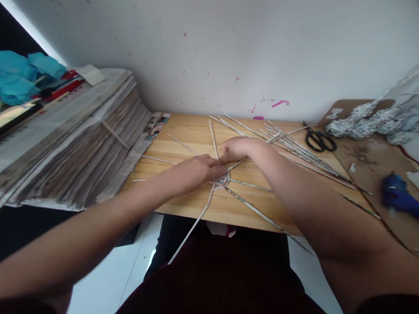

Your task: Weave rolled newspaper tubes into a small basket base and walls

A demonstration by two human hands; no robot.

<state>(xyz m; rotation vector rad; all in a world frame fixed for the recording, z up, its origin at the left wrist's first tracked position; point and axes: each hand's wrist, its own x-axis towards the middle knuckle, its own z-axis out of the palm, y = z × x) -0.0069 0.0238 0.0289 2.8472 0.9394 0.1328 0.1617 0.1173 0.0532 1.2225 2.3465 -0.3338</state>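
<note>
A small round woven base of rolled paper lies on the wooden board, with several thin paper tubes radiating from it like spokes. My left hand rests over its left side, fingers closed and pressed on the weave, covering part of it. Just behind the base, my right hand is closed with curled fingers at a paper tube near the base's far edge; the fingertips are partly hidden. One bent paper tube runs from the base over the board's front edge toward my lap.
Loose paper tubes lie at the right of the wooden board. Black scissors, a blue glue gun and bundled twisted paper are farther right. A tall stack of newspapers stands at left, with a wall behind.
</note>
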